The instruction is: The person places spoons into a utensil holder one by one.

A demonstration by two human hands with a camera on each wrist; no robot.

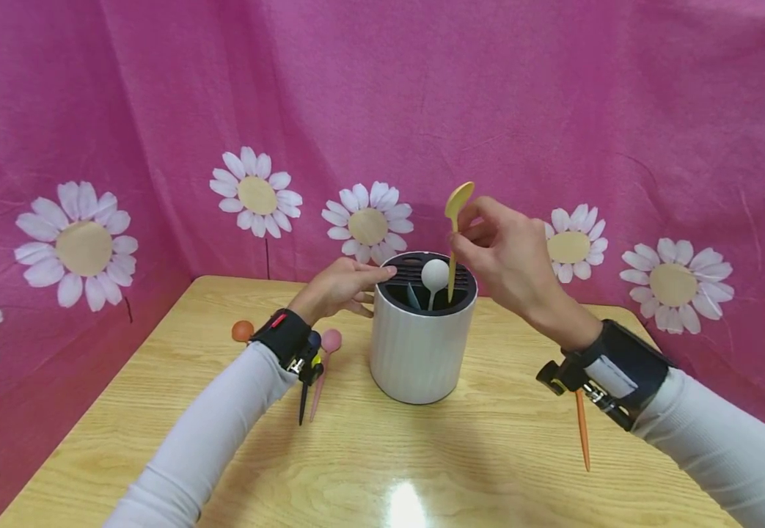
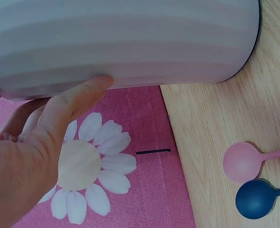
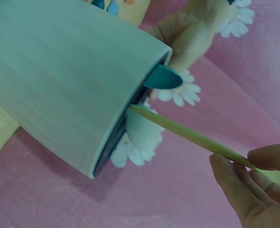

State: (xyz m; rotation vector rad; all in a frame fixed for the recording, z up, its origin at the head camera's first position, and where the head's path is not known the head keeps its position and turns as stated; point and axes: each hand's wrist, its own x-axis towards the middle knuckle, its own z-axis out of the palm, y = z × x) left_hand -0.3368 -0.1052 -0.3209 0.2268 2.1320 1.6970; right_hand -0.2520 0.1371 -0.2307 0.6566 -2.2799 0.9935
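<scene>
A white utensil holder point(image 1: 420, 352) with a black slotted top stands upright on the table. My right hand point(image 1: 510, 253) pinches a yellow spoon point(image 1: 459, 198) just below its bowl, bowl upward. In the right wrist view, the yellow spoon's handle tip point(image 3: 139, 109) is at the holder's opening. My left hand point(image 1: 342, 287) rests against the holder's left side, thumb on the rim; one fingertip touches the wall in the left wrist view. Inside the front opening stand a white spoon point(image 1: 435, 275) and a teal utensil point(image 3: 163, 77), whose full shape is hidden.
Left of the holder lie a pink spoon point(image 1: 331, 341), a dark blue spoon point(image 2: 255, 199) and an orange utensil point(image 1: 243, 331), partly covered by my left arm. An orange handle point(image 1: 583, 433) shows beneath my right wrist. A pink flowered cloth point(image 1: 521, 88) hangs behind the table.
</scene>
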